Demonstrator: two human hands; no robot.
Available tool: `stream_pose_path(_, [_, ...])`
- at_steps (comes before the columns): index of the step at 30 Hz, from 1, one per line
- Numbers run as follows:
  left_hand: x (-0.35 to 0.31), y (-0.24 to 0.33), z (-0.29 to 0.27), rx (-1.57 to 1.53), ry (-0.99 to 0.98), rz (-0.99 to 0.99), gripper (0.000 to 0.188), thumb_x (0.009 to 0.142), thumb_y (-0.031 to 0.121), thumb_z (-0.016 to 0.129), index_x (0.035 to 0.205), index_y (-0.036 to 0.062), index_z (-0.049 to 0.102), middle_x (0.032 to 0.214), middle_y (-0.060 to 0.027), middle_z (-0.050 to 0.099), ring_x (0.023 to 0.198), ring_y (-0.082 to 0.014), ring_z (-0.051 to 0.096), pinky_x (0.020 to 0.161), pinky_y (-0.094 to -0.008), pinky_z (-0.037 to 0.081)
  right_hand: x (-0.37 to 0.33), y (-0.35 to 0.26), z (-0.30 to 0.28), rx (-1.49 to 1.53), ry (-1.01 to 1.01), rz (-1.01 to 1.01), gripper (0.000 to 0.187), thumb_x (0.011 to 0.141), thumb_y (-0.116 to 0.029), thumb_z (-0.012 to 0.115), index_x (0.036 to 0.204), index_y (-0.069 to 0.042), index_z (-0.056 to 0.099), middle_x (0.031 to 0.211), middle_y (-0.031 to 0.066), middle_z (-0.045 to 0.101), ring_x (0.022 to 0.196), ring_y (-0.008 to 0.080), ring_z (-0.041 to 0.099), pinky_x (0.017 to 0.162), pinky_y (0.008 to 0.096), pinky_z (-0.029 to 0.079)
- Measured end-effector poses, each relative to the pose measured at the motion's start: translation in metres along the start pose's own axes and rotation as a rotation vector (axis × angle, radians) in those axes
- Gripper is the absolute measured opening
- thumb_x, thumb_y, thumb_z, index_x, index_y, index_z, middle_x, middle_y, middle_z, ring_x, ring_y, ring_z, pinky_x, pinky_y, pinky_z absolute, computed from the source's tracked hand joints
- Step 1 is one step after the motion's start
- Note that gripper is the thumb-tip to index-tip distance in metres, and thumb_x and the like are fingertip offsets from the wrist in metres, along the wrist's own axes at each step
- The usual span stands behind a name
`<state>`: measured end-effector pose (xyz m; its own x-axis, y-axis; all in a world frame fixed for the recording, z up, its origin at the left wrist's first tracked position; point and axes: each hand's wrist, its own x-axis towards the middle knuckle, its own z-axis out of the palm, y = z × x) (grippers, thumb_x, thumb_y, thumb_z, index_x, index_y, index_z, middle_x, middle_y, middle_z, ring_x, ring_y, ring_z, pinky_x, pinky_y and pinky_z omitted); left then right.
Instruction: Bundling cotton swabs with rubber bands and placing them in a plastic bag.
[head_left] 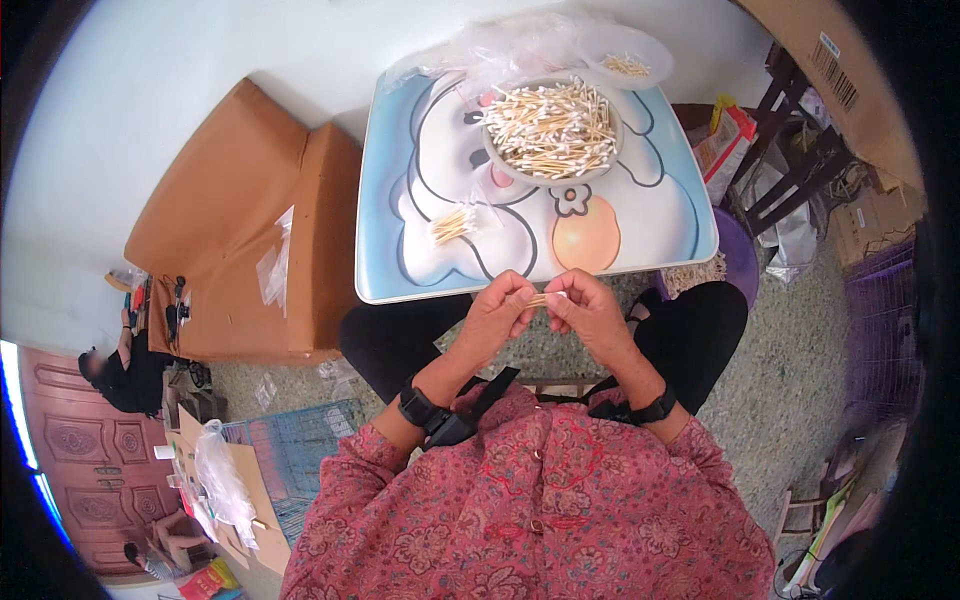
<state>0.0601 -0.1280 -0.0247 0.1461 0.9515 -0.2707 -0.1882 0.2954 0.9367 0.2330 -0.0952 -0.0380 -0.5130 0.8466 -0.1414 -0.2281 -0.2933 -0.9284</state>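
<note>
Just off the near edge of a small table (440,285) with a cartoon top, both my hands meet over my lap. My left hand (497,312) is closed, pinching the left end of a few cotton swabs (538,300). At their white-tipped right end, the fingers of my right hand (590,312) pinch them too. Beyond my hands stands a round bowl (617,150) heaped with loose cotton swabs (550,130). A clear plastic bag (478,218) with a bundle of swabs in it lies at the table's left middle.
Clear plastic bags (470,55) and a shallow round dish (650,60) with a few swabs lie at the table's far side. A large brown carton (240,220) stands left. A purple basin (738,260) is under the right edge. Two people (130,375) are far left.
</note>
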Motion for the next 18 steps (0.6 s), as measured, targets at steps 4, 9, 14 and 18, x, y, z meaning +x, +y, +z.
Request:
stream_pose_path(4, [0.003,0.005,-0.001,0.086,-0.062,-0.021,0.019,0.096,0.027,0.046,0.093,0.0090,0.050,0.070,0.0029,0.048,0.056,-0.0042,0.041,0.048,-0.0182,0.032,0.001,0.004,-0.004,-0.021,0.000,-0.061,0.010,0.088,-0.011,0.058,0.094,-0.004,0.053,0.076,0.0002,0.055,0.064,0.0066,0.054,0.058,0.0205,0.045])
stream_pose_path(9, [0.012,0.038,-0.020,0.713,0.028,0.154,0.028,0.096,0.027,0.045,0.111,0.0056,0.052,0.077,-0.0064,0.057,0.065,-0.0157,0.057,0.061,-0.0298,0.047,-0.002,0.004,-0.011,-0.011,0.031,-0.116,0.009,0.088,-0.010,0.059,0.089,-0.004,0.052,0.078,-0.0007,0.056,0.064,0.0057,0.053,0.057,0.0201,0.044])
stream_pose_path(14, [0.046,0.085,-0.050,1.486,0.274,0.620,0.021,0.085,0.012,0.049,0.104,0.0130,0.058,0.089,-0.0108,0.061,0.075,-0.0313,0.061,0.063,-0.0424,0.048,-0.005,0.004,-0.017,0.040,0.040,-0.137,0.008,0.087,-0.008,0.059,0.088,-0.004,0.052,0.076,-0.0003,0.056,0.063,0.0054,0.053,0.057,0.0201,0.044])
stream_pose_path(18, [0.081,0.099,-0.063,1.842,0.122,0.398,0.022,0.087,0.014,0.047,0.107,0.0161,0.057,0.085,-0.0089,0.059,0.077,-0.0295,0.061,0.063,-0.0414,0.048,-0.009,0.005,-0.021,-0.018,0.046,-0.118,0.007,0.087,-0.008,0.059,0.087,-0.003,0.053,0.075,-0.0005,0.055,0.062,0.0051,0.053,0.056,0.0202,0.043])
